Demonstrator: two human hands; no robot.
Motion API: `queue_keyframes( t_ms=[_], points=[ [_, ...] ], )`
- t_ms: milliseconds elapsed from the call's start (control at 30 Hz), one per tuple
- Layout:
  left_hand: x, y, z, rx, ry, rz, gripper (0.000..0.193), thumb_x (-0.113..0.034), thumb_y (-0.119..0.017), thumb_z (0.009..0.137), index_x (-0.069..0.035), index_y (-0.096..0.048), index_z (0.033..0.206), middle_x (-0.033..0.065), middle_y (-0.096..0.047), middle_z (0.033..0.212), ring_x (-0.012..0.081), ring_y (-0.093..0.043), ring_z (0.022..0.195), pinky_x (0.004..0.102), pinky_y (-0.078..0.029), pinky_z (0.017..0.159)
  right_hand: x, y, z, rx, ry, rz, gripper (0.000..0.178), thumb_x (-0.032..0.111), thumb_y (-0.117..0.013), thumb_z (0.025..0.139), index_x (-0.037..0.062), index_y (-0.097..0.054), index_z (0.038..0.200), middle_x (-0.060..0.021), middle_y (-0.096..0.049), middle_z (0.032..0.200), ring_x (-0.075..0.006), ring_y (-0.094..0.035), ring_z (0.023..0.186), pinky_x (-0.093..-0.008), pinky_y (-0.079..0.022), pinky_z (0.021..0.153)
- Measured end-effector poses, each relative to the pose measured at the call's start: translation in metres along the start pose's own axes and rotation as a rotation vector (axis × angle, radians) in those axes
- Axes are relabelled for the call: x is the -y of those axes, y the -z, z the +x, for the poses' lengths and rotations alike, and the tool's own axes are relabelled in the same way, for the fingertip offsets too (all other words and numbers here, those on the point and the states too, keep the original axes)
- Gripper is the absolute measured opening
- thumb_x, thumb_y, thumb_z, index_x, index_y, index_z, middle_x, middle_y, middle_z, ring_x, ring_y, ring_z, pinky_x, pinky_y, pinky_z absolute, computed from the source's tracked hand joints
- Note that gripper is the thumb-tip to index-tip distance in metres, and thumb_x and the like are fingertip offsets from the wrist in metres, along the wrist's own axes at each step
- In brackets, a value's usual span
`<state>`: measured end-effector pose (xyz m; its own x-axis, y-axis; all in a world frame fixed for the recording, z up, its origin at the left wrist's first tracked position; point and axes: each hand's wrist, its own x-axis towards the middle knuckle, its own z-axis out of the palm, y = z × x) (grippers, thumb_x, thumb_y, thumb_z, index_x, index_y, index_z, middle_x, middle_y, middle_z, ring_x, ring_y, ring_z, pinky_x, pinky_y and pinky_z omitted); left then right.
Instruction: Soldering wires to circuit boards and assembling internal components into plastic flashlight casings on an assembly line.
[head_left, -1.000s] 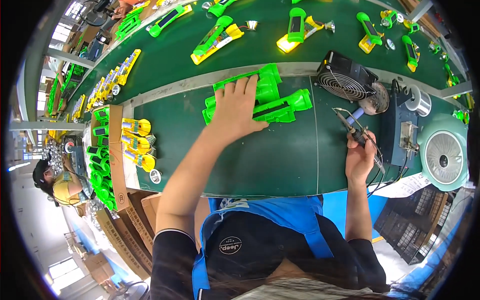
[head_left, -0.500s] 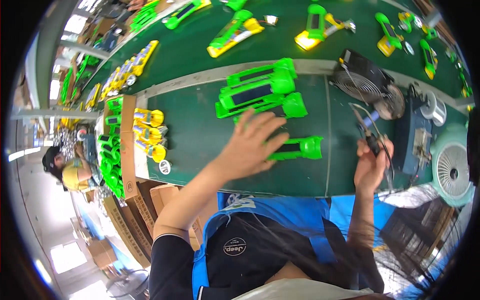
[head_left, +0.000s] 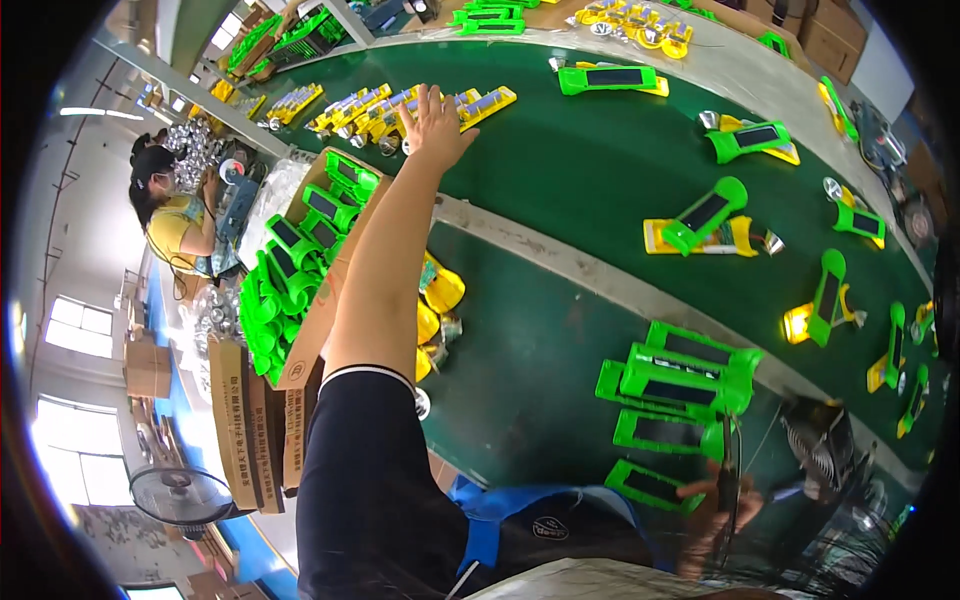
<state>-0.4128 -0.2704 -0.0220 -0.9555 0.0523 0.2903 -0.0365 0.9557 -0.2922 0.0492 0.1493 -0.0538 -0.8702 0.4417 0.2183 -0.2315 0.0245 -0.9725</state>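
Note:
My left arm is stretched far forward. My left hand [head_left: 436, 132] is open, palm down with fingers apart, over a row of yellow flashlight housings [head_left: 365, 108] with silver lamp heads on the green conveyor belt; whether it touches one cannot be told. Near the bench's front edge, my right hand [head_left: 715, 512] is closed round a soldering iron [head_left: 732, 465], which points away from me. Beside it, green plastic casings with dark panels [head_left: 655, 432] lie in a loose stack on the bench. My left forearm partly hides more yellow housings [head_left: 440, 290] at the bench's left side.
A cardboard box [head_left: 335, 290] full of green casings [head_left: 290, 270] stands left of my arm. Green and yellow assemblies [head_left: 700, 222] are scattered along the belt. A metal rail [head_left: 560, 262] divides belt from bench. A black fan [head_left: 815, 440] stands at right. Another person [head_left: 180, 220] works at far left.
My left hand has left the green casings and reached forward and left to the yellow housings on the belt. The view has swung left. My right hand still holds the soldering iron.

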Motion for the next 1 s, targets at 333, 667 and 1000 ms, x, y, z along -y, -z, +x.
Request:
queue_keyframes(
  t_ms=[333,667,1000],
  points=[
    [-0.025,0.048,-0.003,0.006,-0.239,-0.089,0.059,-0.022,-0.068,0.076,-0.016,-0.042,0.128,0.0129,-0.066,0.096,0.0287,-0.066,0.091,0.0449,-0.049,0.081,-0.035,0.009,0.014,-0.093,0.128,0.018,0.045,0.049,-0.055,0.093,0.0118,-0.043,0.117,-0.0135,-0.054,0.093,-0.0265,-0.062,0.056,-0.0428,-0.053,0.075],
    [-0.055,0.177,-0.355,0.453,-0.536,-0.804,0.054,-0.027,-0.064,0.082,-0.029,-0.049,0.134,0.0194,-0.049,0.095,0.0366,-0.061,0.076,0.0446,-0.053,0.066,0.014,-0.037,0.046,-0.102,0.161,0.071,0.048,0.04,-0.052,0.097,0.003,-0.038,0.124,-0.0168,-0.057,0.109,-0.0256,-0.06,0.087,-0.0415,-0.044,0.092],
    [-0.175,0.198,-0.424,0.887,-0.016,-1.833,0.086,-0.003,-0.062,0.089,-0.011,-0.006,0.154,0.0108,-0.058,0.104,0.0128,-0.06,0.082,0.023,-0.05,0.069,0.045,0.081,-0.011,-0.072,0.381,-0.068,0.04,0.026,-0.073,0.082,0.0057,-0.046,0.103,-0.0141,-0.052,0.096,-0.0223,-0.055,0.084,-0.0307,-0.048,0.068]
  ],
)
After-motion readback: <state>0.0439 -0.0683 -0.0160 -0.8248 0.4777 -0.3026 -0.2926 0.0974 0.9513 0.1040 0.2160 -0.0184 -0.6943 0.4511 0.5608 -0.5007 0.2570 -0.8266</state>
